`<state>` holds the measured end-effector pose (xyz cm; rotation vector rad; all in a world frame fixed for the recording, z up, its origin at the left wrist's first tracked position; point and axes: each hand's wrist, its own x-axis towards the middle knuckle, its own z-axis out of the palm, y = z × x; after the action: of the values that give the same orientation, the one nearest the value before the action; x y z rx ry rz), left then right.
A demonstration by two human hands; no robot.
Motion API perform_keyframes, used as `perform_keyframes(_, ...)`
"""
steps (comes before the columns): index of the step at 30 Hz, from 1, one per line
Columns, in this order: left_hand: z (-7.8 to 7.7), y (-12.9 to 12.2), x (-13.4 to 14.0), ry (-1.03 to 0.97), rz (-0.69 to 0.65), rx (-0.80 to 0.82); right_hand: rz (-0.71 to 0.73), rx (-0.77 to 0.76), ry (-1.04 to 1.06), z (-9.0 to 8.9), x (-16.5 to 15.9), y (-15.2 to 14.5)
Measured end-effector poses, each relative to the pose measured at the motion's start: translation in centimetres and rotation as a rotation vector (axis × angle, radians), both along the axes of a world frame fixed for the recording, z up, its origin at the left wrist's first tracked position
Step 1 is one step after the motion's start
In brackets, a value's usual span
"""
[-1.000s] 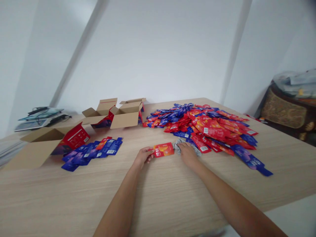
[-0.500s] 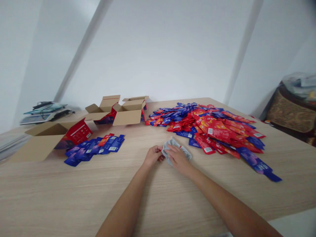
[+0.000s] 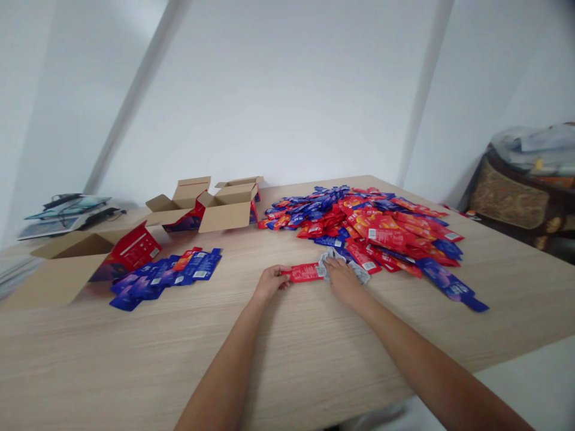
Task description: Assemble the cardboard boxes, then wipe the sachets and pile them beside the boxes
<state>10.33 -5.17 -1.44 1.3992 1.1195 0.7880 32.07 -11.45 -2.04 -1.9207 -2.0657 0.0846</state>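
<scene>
My left hand (image 3: 272, 282) pinches the left end of a red sachet (image 3: 305, 273) that lies on the table, its printed side facing up. My right hand (image 3: 344, 280) holds a crumpled grey cloth (image 3: 362, 272), pressing it down with the fingers over the sachet's right end. That end is hidden under the cloth. Just beyond the cloth begins a large pile of red and blue sachets (image 3: 381, 224). Left of my left hand, several mostly blue sachets (image 3: 166, 275) lie in an overlapping row, one red and orange among them.
An open carton (image 3: 63, 278) stands at the left beside the row. Farther back are more open cartons (image 3: 229, 215). Papers and folders (image 3: 67, 215) are stacked at the far left. One blue sachet (image 3: 451, 284) sticks out from the pile. A patterned chair (image 3: 507, 197) stands at the right.
My right hand and the cloth have slid right along the red sachet, uncovering its left part. My left hand still pinches its end. The view has shifted slightly.
</scene>
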Motion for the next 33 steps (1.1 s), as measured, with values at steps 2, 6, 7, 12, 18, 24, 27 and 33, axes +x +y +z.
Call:
perform_keyframes(2, 0.1, 0.1, -0.4, 0.053, -0.063, 0.1, 0.007, 0.038, 0.029, -0.3, 0.3, 0.5)
perform_keyframes(6, 0.2, 0.1, -0.5, 0.248, -0.036, 0.474, 0.032, 0.176, 0.203, -0.7, 0.5, 1.5)
perform_keyframes(7, 0.1, 0.0, -0.4, 0.277, -0.014, 0.512, 0.03, 0.241, 0.261, -0.6, 0.5, 1.6)
perform_keyframes(12, -0.3, -0.5, 0.6, 0.254, -0.035, 0.169, 0.112, 0.467, 0.413, 0.5, -0.7, 0.7)
perform_keyframes(18, -0.5, -0.8, 1.4, 0.222, -0.069, -0.093, 0.387, 0.1, 0.142, 0.1, -4.5, -0.5)
perform_keyframes(24, -0.2, -0.5, 0.8, 0.158, 0.006, -0.148, 0.137, 0.021, 0.022, 0.0, -1.9, 0.5)
perform_keyframes(27, 0.2, -0.2, 0.0, 0.172, 0.029, -0.15, 0.064, 0.052, 0.018, -0.3, 0.1, 1.0)
perform_keyframes(33, 0.4, 0.0, -0.5, 0.17, -0.019, -0.125, 0.107, 0.236, 0.217, -0.9, -0.7, 1.1)
